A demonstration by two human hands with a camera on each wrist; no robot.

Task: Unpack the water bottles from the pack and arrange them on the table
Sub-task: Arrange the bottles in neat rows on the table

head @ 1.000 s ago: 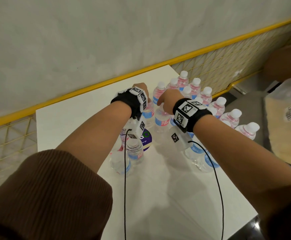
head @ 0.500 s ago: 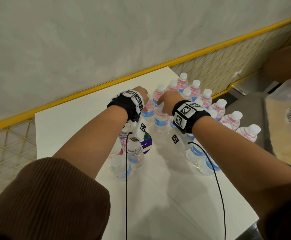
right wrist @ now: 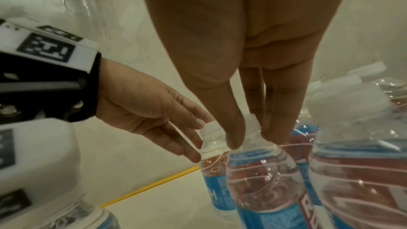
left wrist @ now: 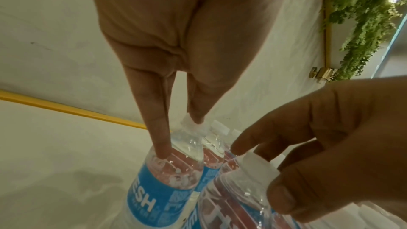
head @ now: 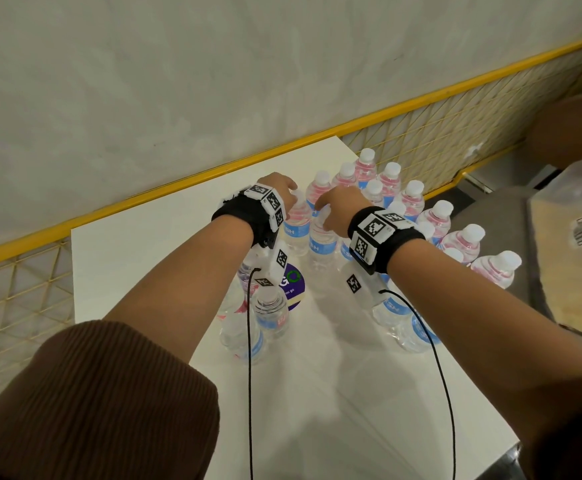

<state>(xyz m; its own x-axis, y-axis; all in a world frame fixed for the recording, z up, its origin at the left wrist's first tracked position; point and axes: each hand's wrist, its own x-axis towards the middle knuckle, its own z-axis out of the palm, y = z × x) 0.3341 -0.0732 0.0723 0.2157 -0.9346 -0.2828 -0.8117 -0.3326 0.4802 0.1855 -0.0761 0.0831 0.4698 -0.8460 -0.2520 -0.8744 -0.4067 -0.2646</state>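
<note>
At the bottom of the head view, two brown sleeves (head: 92,403) frame the white table (head: 137,244). Just above, at centre, loose bottles (head: 270,311) stand beside a purple sticker (head: 294,287). Higher up, the left hand (head: 279,192) pinches the neck of a blue-labelled bottle (left wrist: 167,177) with thumb and fingers, and the right hand (head: 338,207) pinches the cap of its neighbour (right wrist: 262,177). Behind them, toward the upper right, more capped bottles (head: 410,199) cluster by the yellow rail (head: 178,183).

Head overhead; wrists close, sharing bottles (head: 298,220).
</note>
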